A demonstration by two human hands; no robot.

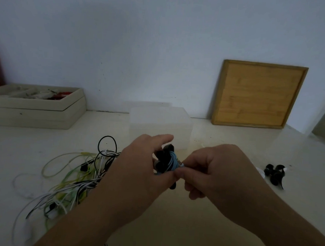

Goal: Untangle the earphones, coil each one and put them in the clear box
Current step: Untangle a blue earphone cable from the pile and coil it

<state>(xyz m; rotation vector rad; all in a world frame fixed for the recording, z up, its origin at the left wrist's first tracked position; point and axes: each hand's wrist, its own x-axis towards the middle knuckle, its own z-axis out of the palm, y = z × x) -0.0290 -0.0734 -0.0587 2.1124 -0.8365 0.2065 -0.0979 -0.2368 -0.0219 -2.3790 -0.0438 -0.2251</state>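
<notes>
Right fingertips (181, 173): thumb and forefinger are pressed together, pinching the right edge of the earphone bundle (168, 160); the remaining fingers are curled underneath.
Left fingers (161, 138): the forefinger is stretched out over the top of the bundle and the thumb is pressed against its underside; the other fingers are hidden behind the bundle.
Hands: the bundle is held in the air between the left hand (136, 168) and the right hand (217, 171).
Bundle: light blue cord is seen wound round black parts, above the table (171, 221) and just in front of the clear box (184, 127).
Writing: a small patterned piece at the pinch is too blurred to be read.
Clear box: it stands on the table behind the hands; its lower front edge is covered by them, and its contents cannot be made out.
Tangle (74, 180): green, white and black cords lie loose on the left, partly covered by the left forearm.
Black coil (274, 173): it lies on the table to the right, apart from the box, its details blurred.
Background: a wooden tray (257, 94) is leaned against the wall; a beige box (36, 110) with blurred contents is cut off at the left.
</notes>
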